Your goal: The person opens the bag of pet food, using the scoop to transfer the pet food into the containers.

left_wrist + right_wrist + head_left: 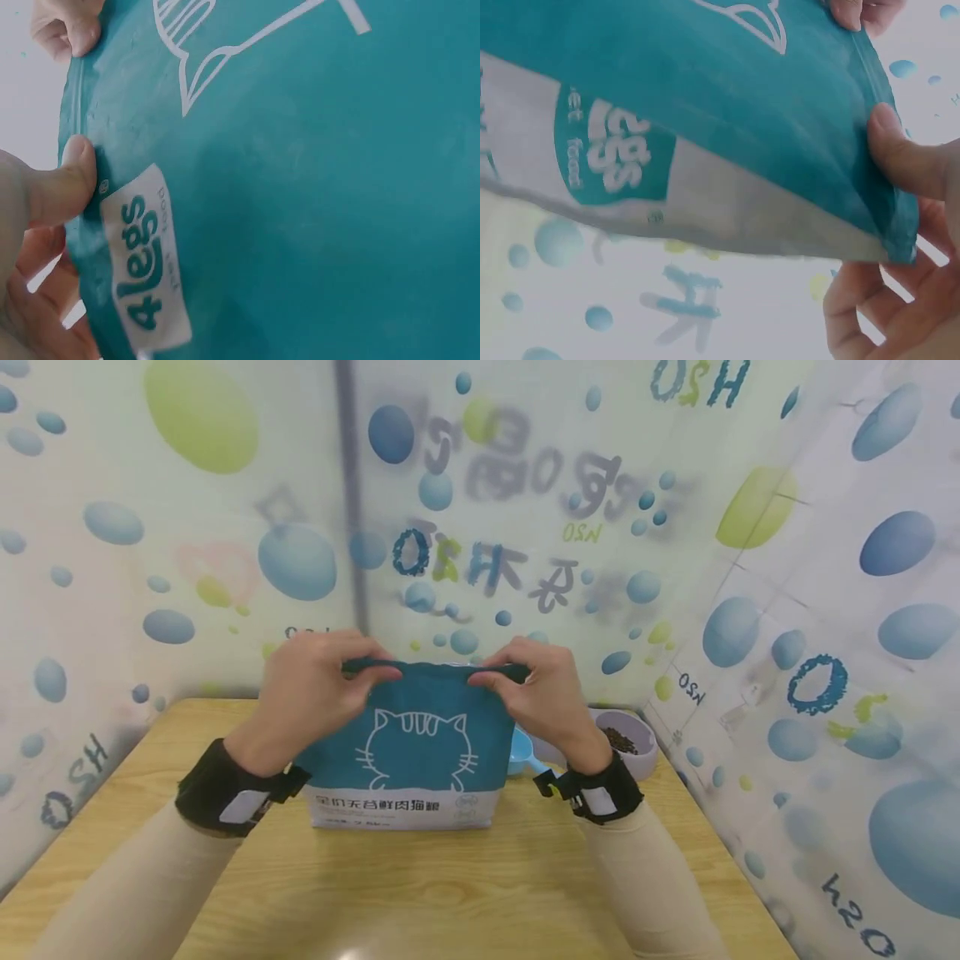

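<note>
A teal and white cat food bag point(420, 743) with a white cat outline stands upright on the wooden table. My left hand point(318, 685) pinches its top edge on the left, thumb in front and fingers behind. On the right, my right hand point(536, 685) pinches the same edge. In the left wrist view the left thumb point(64, 180) presses just below the zip strip, next to a "4Legs" label point(146, 259). The right wrist view has the right thumb point(900, 154) near the bag's top corner, above its pale side fold point(757, 206).
Behind the bag at right, a light blue scoop point(521, 752) is partly hidden. A pale bowl point(641, 764) holding brown kibble point(621, 741) stands near the table's right edge. A patterned curtain point(480, 527) hangs behind the table point(420, 893) and along its sides.
</note>
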Tool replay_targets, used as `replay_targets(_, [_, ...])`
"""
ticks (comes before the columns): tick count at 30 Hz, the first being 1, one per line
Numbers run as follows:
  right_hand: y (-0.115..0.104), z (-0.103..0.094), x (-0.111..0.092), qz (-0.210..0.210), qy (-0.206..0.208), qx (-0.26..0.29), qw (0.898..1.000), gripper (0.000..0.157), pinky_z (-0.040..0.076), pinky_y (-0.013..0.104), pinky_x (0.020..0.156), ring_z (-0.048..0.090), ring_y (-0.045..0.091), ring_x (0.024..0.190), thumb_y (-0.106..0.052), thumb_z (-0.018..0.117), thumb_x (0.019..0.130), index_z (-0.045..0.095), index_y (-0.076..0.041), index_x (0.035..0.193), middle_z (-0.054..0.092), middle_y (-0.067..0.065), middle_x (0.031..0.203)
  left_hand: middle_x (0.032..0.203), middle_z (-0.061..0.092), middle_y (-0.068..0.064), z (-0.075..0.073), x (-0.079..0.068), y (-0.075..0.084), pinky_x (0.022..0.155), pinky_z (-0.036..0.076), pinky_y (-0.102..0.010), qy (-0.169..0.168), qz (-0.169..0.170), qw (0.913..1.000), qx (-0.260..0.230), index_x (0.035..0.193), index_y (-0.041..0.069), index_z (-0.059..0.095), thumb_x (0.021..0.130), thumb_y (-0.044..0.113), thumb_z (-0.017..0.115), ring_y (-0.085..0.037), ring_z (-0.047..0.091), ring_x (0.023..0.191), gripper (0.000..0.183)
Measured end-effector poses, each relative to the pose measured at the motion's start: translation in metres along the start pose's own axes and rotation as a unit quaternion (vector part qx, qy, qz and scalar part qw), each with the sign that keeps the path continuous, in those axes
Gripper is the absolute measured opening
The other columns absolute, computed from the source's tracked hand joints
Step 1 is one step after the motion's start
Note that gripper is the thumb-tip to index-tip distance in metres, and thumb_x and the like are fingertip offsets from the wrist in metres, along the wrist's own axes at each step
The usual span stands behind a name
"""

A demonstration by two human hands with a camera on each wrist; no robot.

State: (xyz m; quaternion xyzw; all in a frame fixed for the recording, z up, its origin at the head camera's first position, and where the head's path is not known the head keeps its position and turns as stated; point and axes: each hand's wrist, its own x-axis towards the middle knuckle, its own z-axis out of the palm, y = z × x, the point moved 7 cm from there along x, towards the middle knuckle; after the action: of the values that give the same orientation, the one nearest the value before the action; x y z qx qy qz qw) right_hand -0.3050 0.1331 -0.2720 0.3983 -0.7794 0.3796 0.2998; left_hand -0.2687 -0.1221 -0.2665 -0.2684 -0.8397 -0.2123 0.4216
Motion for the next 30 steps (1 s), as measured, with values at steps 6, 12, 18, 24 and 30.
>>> replay_targets(6, [-0.001, 0.000, -0.002, 0.002, 0.009, -0.003, 1.000, 0.006, 0.061, 0.041, 0.075, 0.078, 0.023, 0.089, -0.007, 0.095, 0.098, 0.090, -0.009, 0.100, 0.082, 0.008, 0.092, 0.092, 0.088, -0.001, -0.001, 0.000, -0.002, 0.064, 0.040, -0.036, 0.025, 0.003, 0.9997, -0.004, 0.095, 0.018, 0.092, 0.091, 0.014, 0.101, -0.020, 0.069, 0.063, 0.010])
replay_targets(12, [-0.006, 0.002, -0.004, -0.014, 0.015, -0.041, 0.999, 0.006, 0.057, 0.036, 0.075, 0.075, 0.025, 0.086, -0.007, 0.095, 0.097, 0.090, -0.007, 0.099, 0.080, 0.009, 0.090, 0.092, 0.089, 0.000, 0.001, -0.002, -0.001, 0.063, 0.038, -0.035, 0.033, -0.002, 0.9994, -0.005, 0.093, 0.018, 0.092, 0.089, 0.011, 0.101, -0.022, 0.073, 0.064, 0.011])
replay_targets(18, [0.005, 0.001, -0.008, 0.008, 0.007, 0.001, 1.000, 0.009, 0.062, 0.038, 0.087, 0.078, 0.025, 0.095, -0.010, 0.094, 0.099, 0.089, -0.010, 0.107, 0.083, 0.009, 0.099, 0.091, 0.089, -0.001, -0.005, -0.008, -0.007, 0.057, 0.037, -0.029, 0.033, 0.023, 0.9992, 0.002, 0.100, 0.018, 0.094, 0.091, 0.018, 0.102, -0.015, 0.069, 0.057, 0.013])
replay_targets(24, [0.019, -0.015, -0.019, 0.055, 0.028, -0.012, 0.998, 0.015, 0.061, 0.040, 0.088, 0.079, 0.023, 0.089, -0.009, 0.093, 0.099, 0.091, -0.011, 0.115, 0.088, 0.007, 0.102, 0.085, 0.087, -0.006, -0.021, -0.018, -0.030, 0.058, 0.042, -0.026, 0.038, -0.002, 0.9992, 0.014, 0.099, 0.012, 0.092, 0.089, 0.015, 0.103, -0.019, 0.072, 0.060, 0.015])
replay_targets(30, [0.024, -0.020, -0.022, 0.079, 0.041, 0.014, 0.996, 0.014, 0.054, 0.030, 0.075, 0.083, 0.025, 0.086, -0.001, 0.087, 0.103, 0.092, -0.011, 0.112, 0.090, 0.009, 0.097, 0.089, 0.089, -0.011, -0.027, -0.022, -0.042, 0.066, 0.043, -0.011, 0.048, -0.024, 0.9985, -0.011, 0.100, 0.008, 0.094, 0.086, 0.009, 0.104, -0.028, 0.083, 0.069, 0.017])
